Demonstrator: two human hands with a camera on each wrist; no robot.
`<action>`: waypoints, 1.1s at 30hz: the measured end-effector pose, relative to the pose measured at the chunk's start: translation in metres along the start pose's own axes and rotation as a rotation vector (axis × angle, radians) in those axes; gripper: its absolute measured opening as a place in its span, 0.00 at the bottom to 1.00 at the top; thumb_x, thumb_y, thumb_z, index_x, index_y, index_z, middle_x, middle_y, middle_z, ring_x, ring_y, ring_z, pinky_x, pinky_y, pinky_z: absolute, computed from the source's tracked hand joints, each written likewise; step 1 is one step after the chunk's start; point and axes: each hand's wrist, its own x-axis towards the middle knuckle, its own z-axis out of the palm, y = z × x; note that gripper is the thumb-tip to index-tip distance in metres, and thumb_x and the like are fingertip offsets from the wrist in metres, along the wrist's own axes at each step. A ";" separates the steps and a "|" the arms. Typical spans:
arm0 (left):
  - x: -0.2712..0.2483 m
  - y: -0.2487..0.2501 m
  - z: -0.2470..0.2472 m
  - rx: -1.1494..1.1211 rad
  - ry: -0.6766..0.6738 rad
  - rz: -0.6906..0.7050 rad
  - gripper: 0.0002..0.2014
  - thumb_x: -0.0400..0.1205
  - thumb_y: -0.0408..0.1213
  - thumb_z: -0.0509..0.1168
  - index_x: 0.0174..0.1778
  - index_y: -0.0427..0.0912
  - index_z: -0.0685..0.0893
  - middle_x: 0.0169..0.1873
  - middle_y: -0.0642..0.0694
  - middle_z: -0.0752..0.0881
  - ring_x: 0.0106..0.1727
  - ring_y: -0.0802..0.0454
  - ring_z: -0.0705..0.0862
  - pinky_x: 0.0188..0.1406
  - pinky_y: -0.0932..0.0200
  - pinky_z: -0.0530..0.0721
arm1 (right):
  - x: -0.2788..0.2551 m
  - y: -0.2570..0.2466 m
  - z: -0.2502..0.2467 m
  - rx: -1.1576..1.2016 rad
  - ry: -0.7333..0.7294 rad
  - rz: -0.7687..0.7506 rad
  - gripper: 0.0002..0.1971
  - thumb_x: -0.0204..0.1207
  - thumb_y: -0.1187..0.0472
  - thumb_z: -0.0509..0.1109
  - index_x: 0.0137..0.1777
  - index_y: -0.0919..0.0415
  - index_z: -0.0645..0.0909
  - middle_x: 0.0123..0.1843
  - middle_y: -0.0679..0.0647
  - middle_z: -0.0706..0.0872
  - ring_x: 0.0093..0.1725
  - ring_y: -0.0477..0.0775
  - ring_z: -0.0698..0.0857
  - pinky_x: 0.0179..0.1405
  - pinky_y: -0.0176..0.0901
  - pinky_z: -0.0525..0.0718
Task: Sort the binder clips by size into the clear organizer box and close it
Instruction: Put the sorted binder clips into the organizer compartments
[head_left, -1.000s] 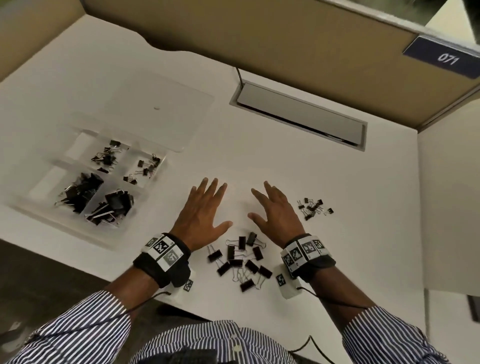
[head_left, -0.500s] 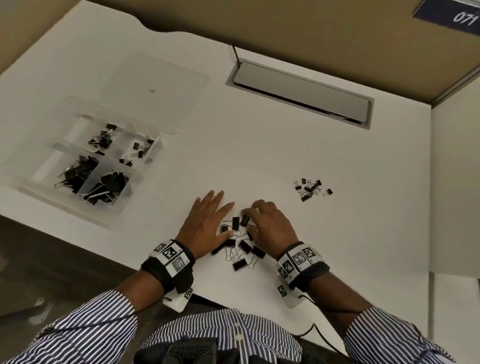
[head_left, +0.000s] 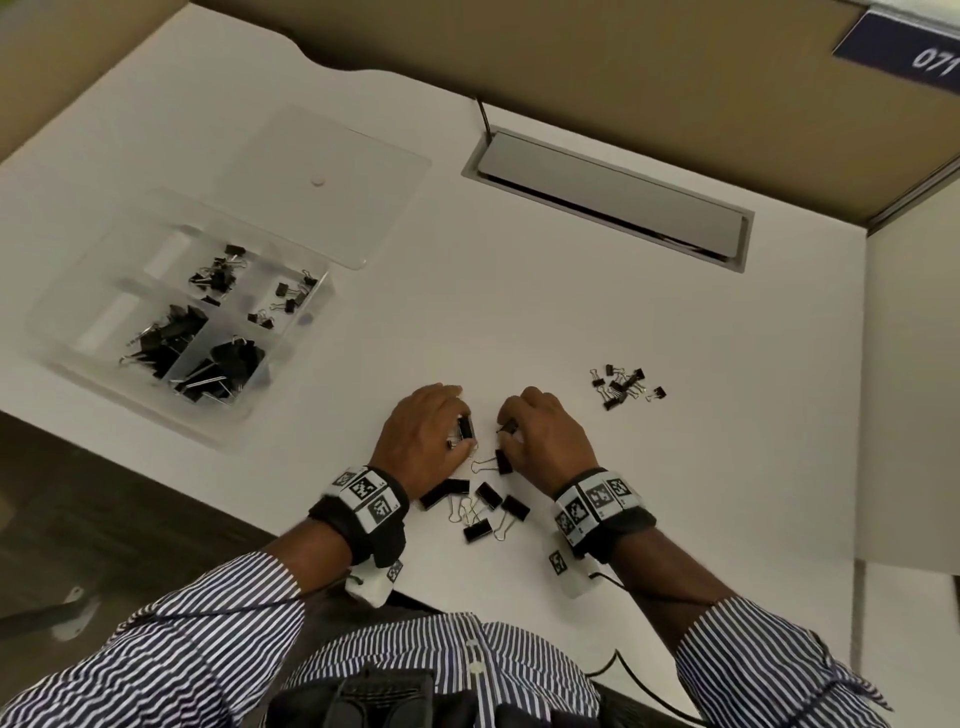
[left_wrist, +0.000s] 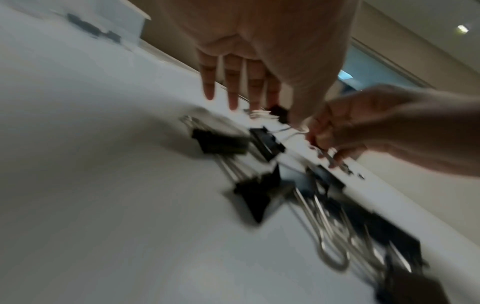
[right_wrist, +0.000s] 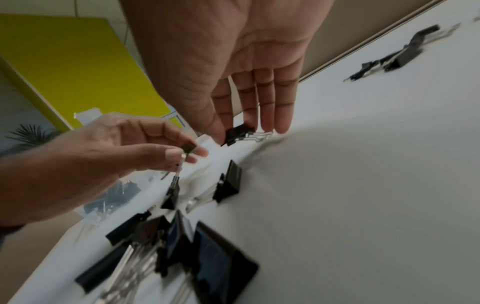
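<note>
Clips, medium — loose pile (head_left: 475, 506) on desk (head_left: 519, 322), right of organizer box (head_left: 171, 317).
Your left hand (head_left: 426, 431) pinches one clip (head_left: 466, 428) — your right hand (head_left: 545, 441) pinches another (head_left: 508, 427).

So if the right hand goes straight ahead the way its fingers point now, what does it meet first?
Probably nothing soon: the right hand, pinching a binder clip, points across bare desk. The small clip pile lies off to its right. Depth is unclear.
</note>
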 end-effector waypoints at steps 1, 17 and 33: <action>-0.001 -0.002 -0.006 -0.028 0.017 -0.016 0.20 0.74 0.50 0.76 0.59 0.46 0.85 0.60 0.48 0.86 0.63 0.48 0.82 0.63 0.47 0.81 | -0.001 0.002 -0.004 0.021 -0.004 -0.007 0.09 0.75 0.57 0.69 0.54 0.55 0.81 0.51 0.50 0.79 0.51 0.52 0.77 0.36 0.47 0.80; -0.026 -0.009 -0.018 -0.028 -0.042 -0.044 0.19 0.76 0.49 0.74 0.62 0.49 0.85 0.53 0.53 0.88 0.52 0.53 0.85 0.53 0.53 0.84 | -0.023 -0.001 0.007 -0.150 -0.128 -0.232 0.10 0.72 0.70 0.66 0.51 0.57 0.81 0.49 0.52 0.80 0.46 0.57 0.79 0.26 0.48 0.78; -0.002 0.026 0.001 0.247 -0.187 0.062 0.14 0.69 0.44 0.78 0.46 0.47 0.84 0.45 0.51 0.84 0.34 0.50 0.82 0.35 0.53 0.81 | -0.068 0.001 -0.004 -0.038 -0.251 -0.202 0.17 0.78 0.62 0.68 0.67 0.53 0.79 0.58 0.49 0.80 0.54 0.54 0.82 0.38 0.40 0.77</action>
